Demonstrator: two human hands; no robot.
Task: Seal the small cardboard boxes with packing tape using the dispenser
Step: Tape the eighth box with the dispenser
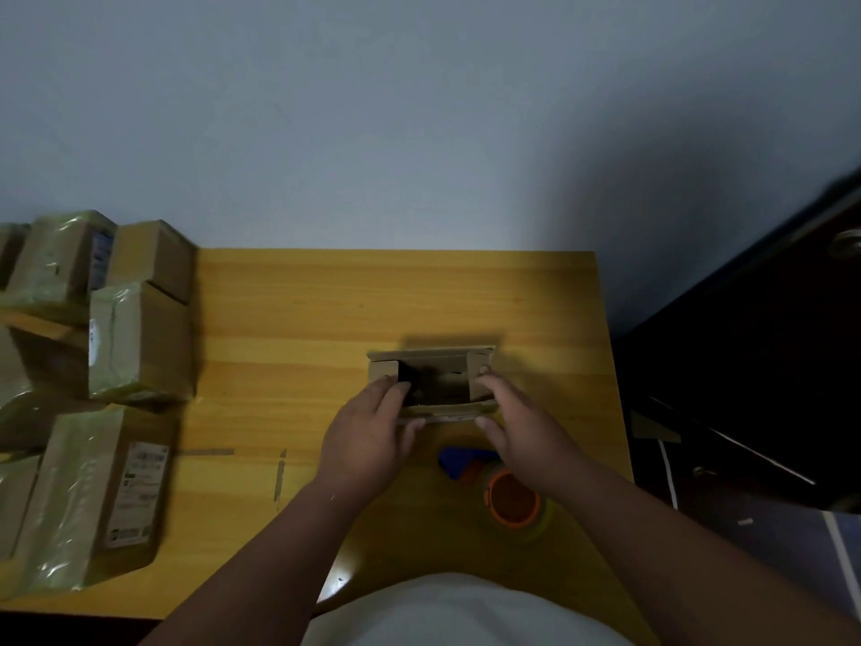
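A small open cardboard box (pixel 438 366) lies in the middle of the wooden table (pixel 326 310), its flaps up and something dark inside. My left hand (pixel 372 426) holds the box's left near corner, fingers over the left flap and thumb on the near flap. At the right near corner my right hand (pixel 512 412) grips the box, fingers on the right flap and thumb below the near edge. The tape dispenser (pixel 508 491), blue with an orange core and a roll of clear tape, rests on the table just under my right wrist.
Several taped cardboard boxes (pixel 135 338) are piled along the table's left edge, some with labels. Two strips of tape (pixel 279 473) stick to the tabletop left of my arms. A dark door (pixel 768 366) stands at the right, a grey wall behind.
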